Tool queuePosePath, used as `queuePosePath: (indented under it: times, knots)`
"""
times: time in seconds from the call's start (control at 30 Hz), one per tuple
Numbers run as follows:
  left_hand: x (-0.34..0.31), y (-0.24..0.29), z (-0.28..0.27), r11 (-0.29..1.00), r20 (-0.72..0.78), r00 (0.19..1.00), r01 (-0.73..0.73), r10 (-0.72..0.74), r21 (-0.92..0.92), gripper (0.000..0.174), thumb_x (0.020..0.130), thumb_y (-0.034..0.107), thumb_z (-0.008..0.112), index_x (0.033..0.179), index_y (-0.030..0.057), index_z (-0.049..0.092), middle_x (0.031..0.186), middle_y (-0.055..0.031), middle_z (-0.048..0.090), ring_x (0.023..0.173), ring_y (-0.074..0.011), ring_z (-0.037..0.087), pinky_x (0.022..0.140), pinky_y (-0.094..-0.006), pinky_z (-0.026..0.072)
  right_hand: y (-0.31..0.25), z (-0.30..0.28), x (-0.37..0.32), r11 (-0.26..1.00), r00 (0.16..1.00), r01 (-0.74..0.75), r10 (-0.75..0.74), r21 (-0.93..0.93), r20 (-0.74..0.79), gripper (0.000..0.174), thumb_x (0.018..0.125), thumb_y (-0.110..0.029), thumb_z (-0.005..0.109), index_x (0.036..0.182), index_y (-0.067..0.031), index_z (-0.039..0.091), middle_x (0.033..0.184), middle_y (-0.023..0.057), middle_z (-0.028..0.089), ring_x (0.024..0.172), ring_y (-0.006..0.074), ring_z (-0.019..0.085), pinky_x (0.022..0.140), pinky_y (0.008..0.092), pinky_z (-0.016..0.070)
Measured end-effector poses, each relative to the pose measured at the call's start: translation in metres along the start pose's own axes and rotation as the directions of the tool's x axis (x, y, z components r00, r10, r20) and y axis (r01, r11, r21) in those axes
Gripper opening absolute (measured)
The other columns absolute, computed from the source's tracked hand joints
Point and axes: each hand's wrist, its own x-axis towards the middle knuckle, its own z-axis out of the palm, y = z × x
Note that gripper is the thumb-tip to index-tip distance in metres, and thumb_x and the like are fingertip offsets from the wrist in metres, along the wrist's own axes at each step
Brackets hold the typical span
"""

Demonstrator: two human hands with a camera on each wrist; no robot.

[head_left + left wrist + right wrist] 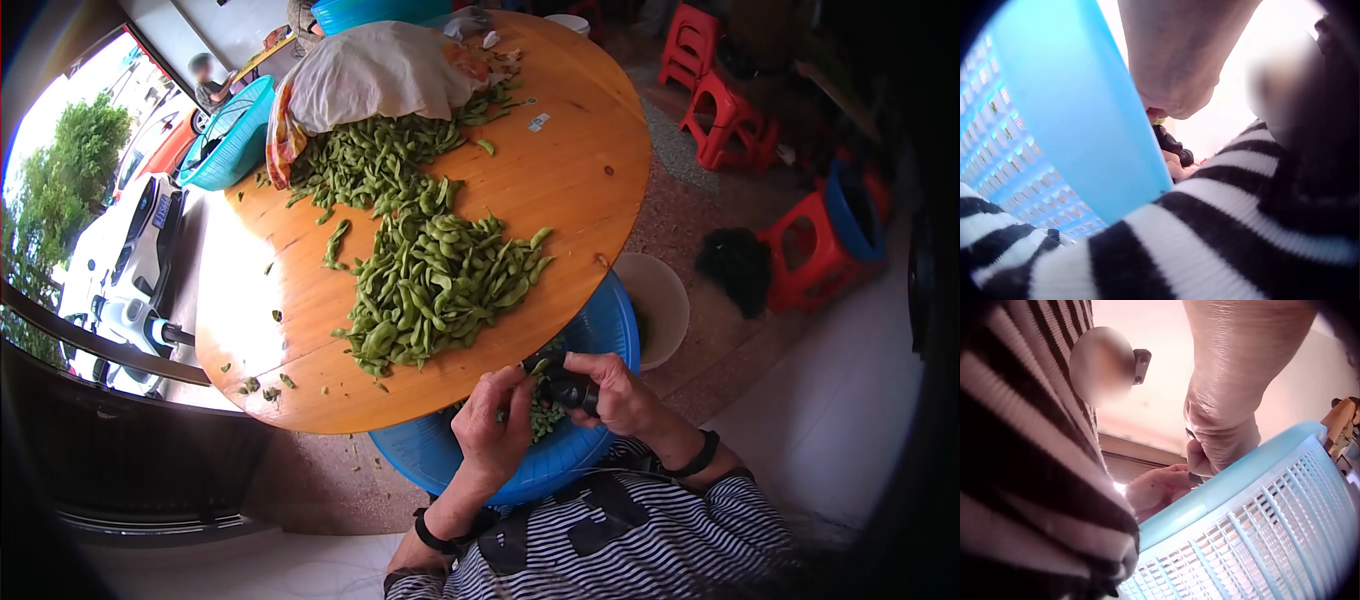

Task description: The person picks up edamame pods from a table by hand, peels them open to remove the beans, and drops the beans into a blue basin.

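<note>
In the head view my right hand (622,398) grips a pair of black-handled scissors (572,392) above a blue plastic basket (628,325). My left hand (492,425) is right beside them, its thumb and fingers pinching a green soybean pod (541,367) at the blades. Most of that pod is hidden by the fingers. Green pods (545,418) lie inside the basket below both hands. A large heap of soybean pods (430,285) covers the middle of the wooden table (590,150). Both wrist views show the basket's slatted side and the hands over its rim.
A pale cloth (385,75) covers the far end of the heap. A teal basket (232,135) stands at the table's left edge. Right of the blue basket is a cream bucket (660,305); red stools (728,125) stand farther off. Another person (210,90) is in the background.
</note>
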Motion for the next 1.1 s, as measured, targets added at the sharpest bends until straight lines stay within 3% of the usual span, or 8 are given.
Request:
queuePosePath:
  times: [0.13,0.2,0.3,0.43,0.57,0.67,0.87,1.1]
  knots:
    - [-0.003,-0.004,0.000,0.976,0.035,0.995,0.103,-0.098,-0.191,0.017,0.083,-0.007,0.067,0.096,0.0001,0.057,0.081,-0.0041,0.064,0.063,-0.0075,0.062,0.055,-0.0206,0.0497,0.018,-0.019,0.001,0.995,0.993,0.002,-0.014,0.095,0.121,0.039,0.082,-0.004,0.036,0.111,0.0012,0.061,0.070,0.0017,0.057,0.051,0.0027,0.043,0.043,0.0173,0.0328]
    - [0.000,0.001,-0.005,0.623,0.292,0.877,0.478,-0.382,-0.619,0.017,0.085,-0.004,0.066,0.096,0.0034,0.056,0.075,-0.0040,0.062,0.052,-0.0059,0.052,0.044,-0.0205,0.0384,0.021,-0.021,0.000,0.963,0.990,-0.076,0.044,0.258,0.130,0.038,0.088,-0.016,0.038,0.114,0.0009,0.060,0.079,0.0045,0.061,0.051,0.0030,0.044,0.044,0.0160,0.0334]
    - [0.007,-0.007,-0.011,0.229,0.585,0.720,0.682,-0.372,-0.694,0.016,0.088,0.000,0.065,0.098,0.0051,0.053,0.074,-0.0020,0.060,0.048,-0.0047,0.045,0.041,-0.0192,0.0295,0.022,-0.027,-0.001,0.947,0.965,-0.084,0.000,0.309,0.264,0.039,0.093,-0.023,0.039,0.115,0.0010,0.060,0.087,0.0063,0.063,0.052,0.0026,0.045,0.043,0.0153,0.0333]
    - [0.007,-0.012,-0.009,0.049,0.677,0.660,0.727,-0.325,-0.685,0.015,0.090,0.005,0.064,0.101,0.0043,0.053,0.074,-0.0039,0.061,0.048,-0.0064,0.046,0.042,-0.0198,0.0308,0.019,-0.026,-0.001,0.966,0.963,-0.130,0.068,0.225,0.261,0.036,0.092,-0.019,0.042,0.114,0.0010,0.061,0.087,0.0056,0.064,0.059,0.0035,0.048,0.048,0.0172,0.0396]
    - [0.001,-0.010,-0.001,0.344,0.522,0.729,0.675,-0.442,-0.652,0.021,0.089,0.006,0.066,0.107,0.0021,0.055,0.073,-0.0034,0.062,0.051,-0.0091,0.052,0.046,-0.0214,0.0395,0.011,-0.017,-0.004,0.959,0.991,0.125,-0.112,-0.254,0.067,0.036,0.077,0.001,0.042,0.108,0.0023,0.061,0.085,0.0037,0.061,0.068,0.0082,0.049,0.064,0.0214,0.0430]
    - [-0.011,-0.025,0.004,0.904,0.366,0.899,0.345,-0.240,-0.254,0.039,0.084,-0.001,0.069,0.120,0.0000,0.054,0.082,-0.0082,0.066,0.062,-0.0115,0.061,0.056,-0.0221,0.0479,0.013,-0.016,-0.004,0.862,0.973,0.230,-0.218,-0.452,0.079,0.036,0.067,0.008,0.042,0.099,0.0042,0.058,0.082,0.0053,0.055,0.072,0.0121,0.049,0.068,0.0242,0.0426]
    - [-0.008,-0.014,0.011,0.950,0.215,0.953,-0.255,0.215,0.180,0.045,0.082,-0.003,0.064,0.125,-0.0034,0.050,0.095,-0.0224,0.062,0.073,-0.0311,0.066,0.063,-0.0354,0.0542,0.015,-0.012,-0.003,0.768,0.943,0.311,-0.323,-0.560,0.081,0.029,0.063,0.009,0.044,0.090,0.0061,0.054,0.080,0.0126,0.047,0.072,0.0208,0.049,0.066,0.0299,0.0426]
    - [-0.019,-0.018,0.016,0.891,0.324,0.934,-0.272,0.154,0.363,0.061,0.084,-0.003,0.056,0.138,-0.0129,0.028,0.113,-0.0303,0.056,0.083,-0.0342,0.066,0.064,-0.0374,0.0558,0.018,0.003,-0.006,0.575,0.872,0.386,-0.482,-0.721,0.082,0.033,0.059,0.004,0.051,0.092,0.0090,0.054,0.085,0.0203,0.050,0.074,0.0376,0.053,0.064,0.0367,0.0442]
